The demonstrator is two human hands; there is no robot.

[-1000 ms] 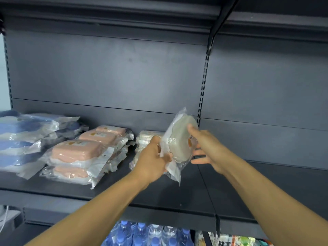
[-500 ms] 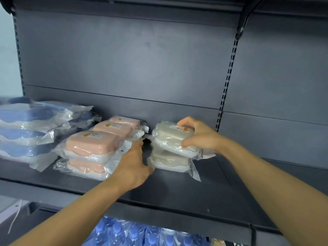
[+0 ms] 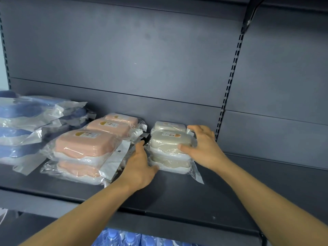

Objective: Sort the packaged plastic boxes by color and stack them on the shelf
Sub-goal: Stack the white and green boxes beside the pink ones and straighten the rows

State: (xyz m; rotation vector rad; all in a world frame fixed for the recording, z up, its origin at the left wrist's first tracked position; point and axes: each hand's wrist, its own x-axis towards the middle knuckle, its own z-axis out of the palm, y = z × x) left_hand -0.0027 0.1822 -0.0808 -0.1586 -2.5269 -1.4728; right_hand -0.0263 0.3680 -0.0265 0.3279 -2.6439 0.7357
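Three groups of bagged plastic boxes lie on the dark shelf [image 3: 177, 197]: blue boxes [image 3: 26, 121] at far left, pink boxes [image 3: 85, 144] in the middle, beige boxes [image 3: 168, 148] to their right. The front beige stack is two high, with another beige box [image 3: 168, 126] behind it. My left hand [image 3: 140, 166] lies flat against the left side of that stack, fingertips at the lower box. On the stack's right side is my right hand [image 3: 204, 144], its thumb on the top box's front and its fingers spread and lifted. Neither hand is closed around a box.
The shelf's back panel [image 3: 159, 59] rises right behind the boxes, and a slotted upright [image 3: 229, 86] stands just right of my right hand. Bare shelf surface extends to the right of the beige stack. Water bottles [image 3: 124, 237] with blue caps stand on the level below.
One second ago both hands held a beige box upright in the air. It then went flat onto the beige stack, and my right hand's grip on it has since loosened, fingers spreading.
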